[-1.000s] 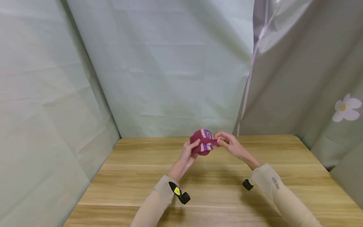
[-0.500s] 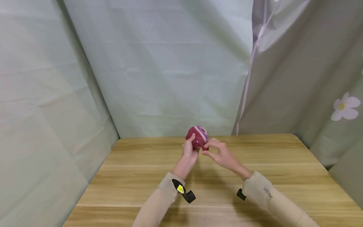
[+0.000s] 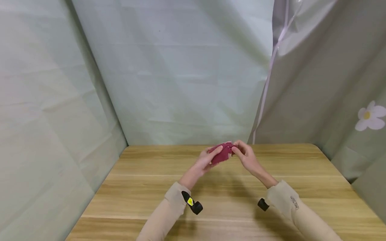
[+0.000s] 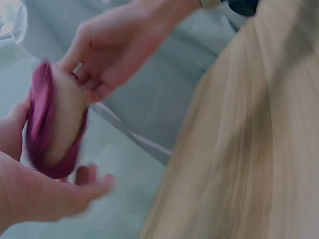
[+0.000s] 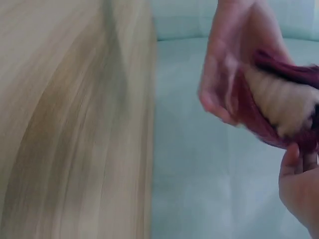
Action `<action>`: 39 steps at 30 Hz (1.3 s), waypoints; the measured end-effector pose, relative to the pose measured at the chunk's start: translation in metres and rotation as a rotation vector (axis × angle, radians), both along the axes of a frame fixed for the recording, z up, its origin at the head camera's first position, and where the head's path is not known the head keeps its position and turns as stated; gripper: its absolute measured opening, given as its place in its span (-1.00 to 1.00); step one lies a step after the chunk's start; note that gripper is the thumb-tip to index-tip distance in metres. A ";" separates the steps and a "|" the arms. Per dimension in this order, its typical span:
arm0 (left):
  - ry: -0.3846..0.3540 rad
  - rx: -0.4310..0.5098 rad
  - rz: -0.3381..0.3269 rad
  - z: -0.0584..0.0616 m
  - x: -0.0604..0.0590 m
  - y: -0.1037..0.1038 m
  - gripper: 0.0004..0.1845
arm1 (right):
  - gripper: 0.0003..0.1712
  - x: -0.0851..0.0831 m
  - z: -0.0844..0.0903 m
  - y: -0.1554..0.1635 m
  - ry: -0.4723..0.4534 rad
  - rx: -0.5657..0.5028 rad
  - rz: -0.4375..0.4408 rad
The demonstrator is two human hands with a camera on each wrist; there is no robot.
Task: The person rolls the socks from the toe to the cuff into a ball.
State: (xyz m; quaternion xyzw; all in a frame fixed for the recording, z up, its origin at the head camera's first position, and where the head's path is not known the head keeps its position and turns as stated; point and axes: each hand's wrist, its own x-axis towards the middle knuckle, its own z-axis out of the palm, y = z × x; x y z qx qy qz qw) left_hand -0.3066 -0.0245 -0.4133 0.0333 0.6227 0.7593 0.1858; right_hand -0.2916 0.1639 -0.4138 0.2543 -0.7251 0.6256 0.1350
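Observation:
A maroon knit bundle, which looks like rolled-up socks [image 3: 222, 154], is held in the air above the far part of the table. My left hand [image 3: 206, 160] grips its left side, thumb on top and the other fingers beneath. At its right end my right hand [image 3: 248, 157] pinches the maroon edge between thumb and fingers. In the left wrist view the socks [image 4: 42, 117] have a maroon outer layer folded around a cream inner part. The right wrist view shows the cream part of the socks [image 5: 279, 97] too, blurred and partly cut off by the frame.
Below the hands lies a wood-grain table [image 3: 144, 197]. Pale green sheeting [image 3: 181, 73] hangs behind and at the left; a greyer sheet [image 3: 310, 83] with a white flower print hangs at the right. Black wrist cameras [image 3: 197, 208] sit on both cuffs.
The socks have turned, so the purple and cream stripes have gone out of sight in the head view. The right hand came inward and down, then moved back up and right, at the edge.

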 end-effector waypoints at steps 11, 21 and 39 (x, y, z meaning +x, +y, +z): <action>0.443 -0.326 -0.206 0.001 0.002 -0.003 -0.55 | -0.89 0.025 0.033 -0.021 -0.001 0.145 -0.268; 0.507 -0.479 -0.047 -0.005 0.004 0.008 -0.59 | -0.90 0.015 0.010 -0.016 0.196 0.098 -0.178; 0.243 -0.156 -0.112 -0.018 -0.007 -0.003 -0.33 | -0.89 0.005 -0.023 -0.018 0.127 0.336 -0.350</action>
